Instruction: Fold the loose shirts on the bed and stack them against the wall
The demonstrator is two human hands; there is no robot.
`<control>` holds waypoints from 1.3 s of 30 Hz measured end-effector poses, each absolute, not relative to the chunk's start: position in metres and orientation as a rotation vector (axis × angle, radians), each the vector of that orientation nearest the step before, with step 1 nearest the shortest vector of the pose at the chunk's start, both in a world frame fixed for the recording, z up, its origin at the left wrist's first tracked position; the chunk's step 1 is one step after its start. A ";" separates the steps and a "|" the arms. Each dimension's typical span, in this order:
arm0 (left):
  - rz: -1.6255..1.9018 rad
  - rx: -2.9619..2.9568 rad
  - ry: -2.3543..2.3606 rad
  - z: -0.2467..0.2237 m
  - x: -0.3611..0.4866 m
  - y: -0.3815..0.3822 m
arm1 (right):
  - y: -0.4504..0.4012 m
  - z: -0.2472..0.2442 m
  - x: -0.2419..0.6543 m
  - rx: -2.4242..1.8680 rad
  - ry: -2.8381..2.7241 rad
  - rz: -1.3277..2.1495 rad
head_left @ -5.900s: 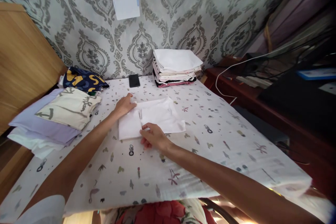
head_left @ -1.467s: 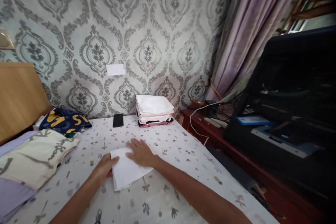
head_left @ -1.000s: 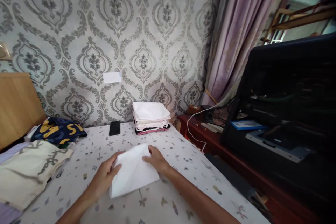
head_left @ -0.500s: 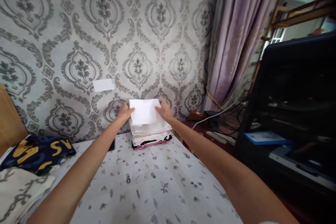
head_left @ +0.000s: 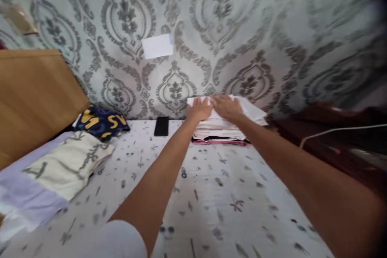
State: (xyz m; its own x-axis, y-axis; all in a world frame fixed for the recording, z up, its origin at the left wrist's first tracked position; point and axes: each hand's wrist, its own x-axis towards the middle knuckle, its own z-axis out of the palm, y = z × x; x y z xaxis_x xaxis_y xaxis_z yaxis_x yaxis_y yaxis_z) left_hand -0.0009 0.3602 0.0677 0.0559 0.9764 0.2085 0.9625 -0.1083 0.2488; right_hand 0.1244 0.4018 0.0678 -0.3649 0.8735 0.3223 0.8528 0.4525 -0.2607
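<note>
A stack of folded clothes [head_left: 220,133], mostly white with black and pink layers at the bottom, lies on the bed against the wall. On top is a white folded garment [head_left: 250,109]. My left hand [head_left: 200,109] lies flat on the left part of that top garment, fingers spread. Beside it, my right hand [head_left: 226,107] rests flat on the same garment, its fingers pointing left toward my left hand. Both palms press on the cloth without gripping it.
A black phone [head_left: 161,126] lies left of the stack on the patterned bedsheet [head_left: 208,197]. Farther left are a navy and yellow garment [head_left: 104,123], a cream garment [head_left: 71,161] and a wooden headboard [head_left: 36,96]. A white cable [head_left: 341,130] crosses dark furniture at right.
My hands have let go of the white garment's side edges and now lie flat on top of it. The garment sits lower on the stack. The view has turned left and down.
</note>
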 end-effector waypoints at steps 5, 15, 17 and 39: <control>0.508 2.206 2.071 0.068 -0.014 0.326 | 0.403 0.073 0.120 -1.567 -2.342 0.037; -0.018 2.219 2.203 0.042 -0.160 0.121 | 0.396 0.084 0.115 -1.619 -2.324 -0.119; -0.075 2.038 2.477 0.039 -0.198 0.077 | 0.392 0.089 0.113 -1.577 -2.267 -0.157; 0.886 1.213 1.277 0.074 -0.167 -0.048 | 0.045 0.042 0.017 -0.217 -2.484 0.740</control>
